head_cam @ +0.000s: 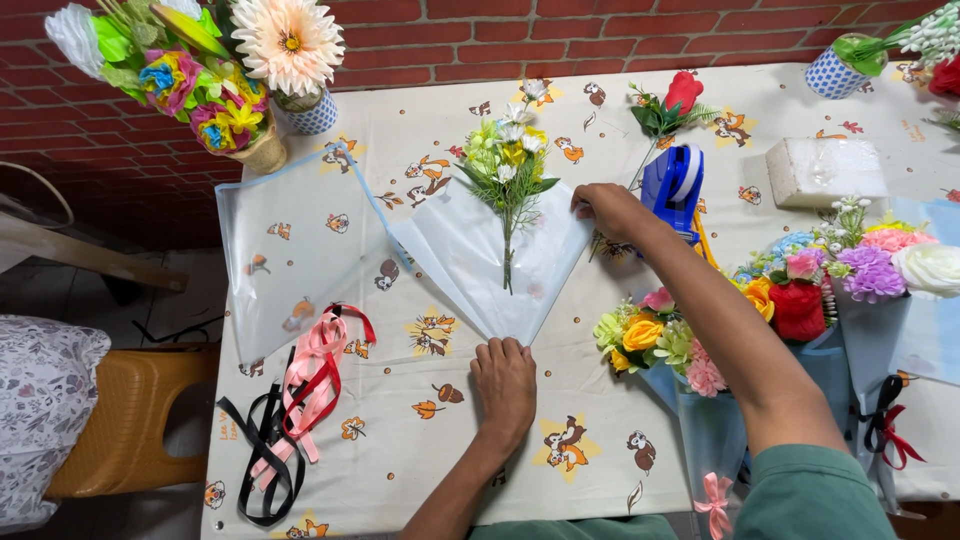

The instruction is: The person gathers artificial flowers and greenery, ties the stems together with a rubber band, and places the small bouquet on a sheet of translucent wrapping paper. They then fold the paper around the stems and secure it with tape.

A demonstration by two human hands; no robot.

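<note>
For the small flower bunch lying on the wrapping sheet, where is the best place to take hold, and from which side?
Probably the bare lower stem of the flower bunch, pinched from above: it lies flat on the wrapping sheet, blooms pointing away, and the stem is thin and free between both hands.

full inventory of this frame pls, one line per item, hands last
wrapping sheet: 1, pale blue, table centre, folded into a cone shape
flower sprig: 1, white and yellow with green stems, lying on the wrapping sheet
spare sheet: 1, translucent blue-edged, left of the wrapping sheet
ribbons: several, pink, red, black, table's left front
tape dispenser: 1, blue, behind the right hand
foam block: 1, white, right rear
red rose: 1, rear centre
finished bouquets: about 3, mixed colours, right side
tablecloth: 1, cream with cartoon print
left hand: pressing the sheet's lower tip
right hand: fingers pinching the sheet's right corner
</note>
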